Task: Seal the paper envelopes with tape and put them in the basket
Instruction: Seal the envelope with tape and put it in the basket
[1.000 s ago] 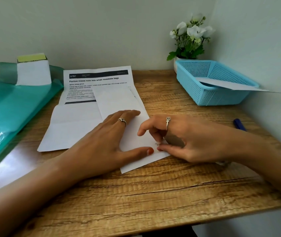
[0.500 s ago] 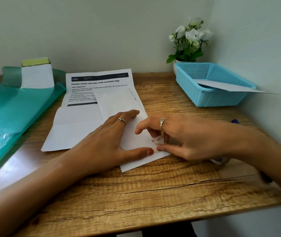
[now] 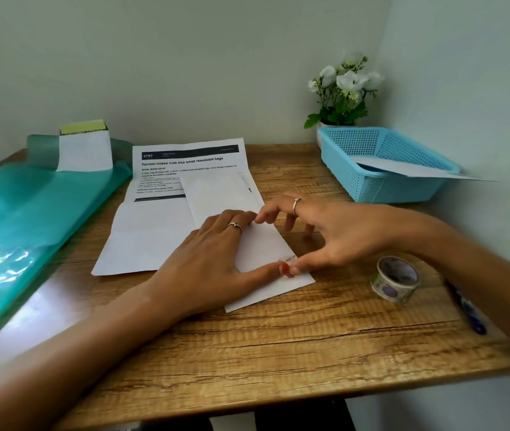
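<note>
A white paper envelope (image 3: 263,244) lies flat on the wooden table (image 3: 278,343), partly on top of a printed sheet. My left hand (image 3: 213,259) rests palm down on it, thumb stretched toward its right edge. My right hand (image 3: 340,234) has its fingers spread and raised, while its thumb tip presses a short patterned strip of tape (image 3: 287,259) onto the envelope's right edge, touching my left thumb. The tape roll (image 3: 395,278) sits on the table below my right wrist. The blue basket (image 3: 402,188) stands at the back right with one white envelope (image 3: 409,169) lying across it.
A printed sheet (image 3: 154,225) lies under the envelope. Teal plastic sheeting (image 3: 30,219) covers the left side, with a small box (image 3: 84,149) behind it. A blue pen (image 3: 468,309) lies near the right edge. A pot of white flowers (image 3: 343,88) stands behind the basket, in the wall corner.
My right hand has opened its fingers and shifted right, leaving only the thumb on the tape strip at the envelope's edge. The tape roll has come into view. My left hand stays put.
</note>
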